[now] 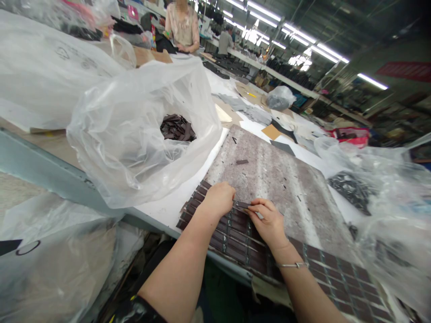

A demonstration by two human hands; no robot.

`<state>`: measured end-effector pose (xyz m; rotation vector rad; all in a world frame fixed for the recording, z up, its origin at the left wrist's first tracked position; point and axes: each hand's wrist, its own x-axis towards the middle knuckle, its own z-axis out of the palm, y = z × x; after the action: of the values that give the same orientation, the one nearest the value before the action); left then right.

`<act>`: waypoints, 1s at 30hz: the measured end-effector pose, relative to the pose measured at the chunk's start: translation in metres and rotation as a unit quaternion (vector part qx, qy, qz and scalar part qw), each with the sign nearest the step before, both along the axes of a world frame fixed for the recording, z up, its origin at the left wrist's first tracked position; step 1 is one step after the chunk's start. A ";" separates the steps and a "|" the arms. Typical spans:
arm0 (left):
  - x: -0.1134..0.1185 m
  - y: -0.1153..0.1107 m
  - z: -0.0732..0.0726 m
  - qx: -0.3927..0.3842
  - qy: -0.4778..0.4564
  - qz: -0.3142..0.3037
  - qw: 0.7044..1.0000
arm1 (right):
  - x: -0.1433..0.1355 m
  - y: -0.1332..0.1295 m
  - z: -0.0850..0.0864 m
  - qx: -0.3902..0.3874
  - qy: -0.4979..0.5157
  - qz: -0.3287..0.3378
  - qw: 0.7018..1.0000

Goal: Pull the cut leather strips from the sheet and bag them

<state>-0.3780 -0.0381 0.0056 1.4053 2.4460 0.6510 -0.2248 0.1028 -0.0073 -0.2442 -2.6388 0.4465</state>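
My right hand (269, 221) pinches a small dark brown strip (242, 205) between thumb and fingers. Close by on the left, my left hand (220, 197) is closed at the strip's other end; what lies between its fingertips is too small to make out. Both hands are over rows of dark brown strips (235, 240), which run along the near edge of a worn, brownish board (269, 179). One loose brown piece (242, 162) lies on the board beyond my hands.
A large clear plastic bag (134, 134) holding brown pieces (177, 128) stands open at the left. More plastic bags (397, 197) with dark pieces lie at the right. Scraps of sheet (271, 132) cover the table behind the board. A person (182, 27) is across the table.
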 end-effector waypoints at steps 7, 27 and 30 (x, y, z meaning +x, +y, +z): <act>0.002 -0.001 0.005 -0.017 -0.004 0.010 1.000 | -0.001 0.000 -0.001 -0.025 -0.040 0.008 0.999; 0.002 0.001 0.006 -0.029 -0.013 0.024 0.999 | -0.011 -0.010 0.009 -0.150 -0.046 -0.108 0.982; 0.002 0.002 0.005 -0.024 -0.011 0.027 0.999 | -0.012 -0.008 0.011 -0.191 -0.040 -0.128 0.972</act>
<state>-0.3763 -0.0364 0.0108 1.3120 2.4739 0.6125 -0.2363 0.0948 0.0037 -0.7278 -2.5292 0.8662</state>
